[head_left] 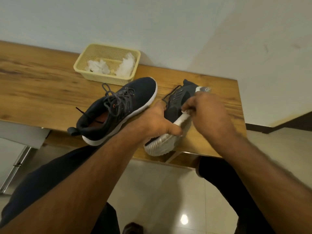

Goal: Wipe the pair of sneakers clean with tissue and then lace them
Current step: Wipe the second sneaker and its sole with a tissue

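On the wooden tabletop two dark mesh sneakers are lying: the laced sneaker left, below a yellow plastic basket holding two crumpled tissues. My left hand is gripping the tipped sneaker, while my right hand is pinching a white tissue against its sole.

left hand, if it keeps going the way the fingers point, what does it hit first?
The left hand already grips the tilted sneaker, thumb on its white sole. Pushed further toward the wall, it would most likely just press into that shoe; the tissue sits alongside. Depth is unclear.
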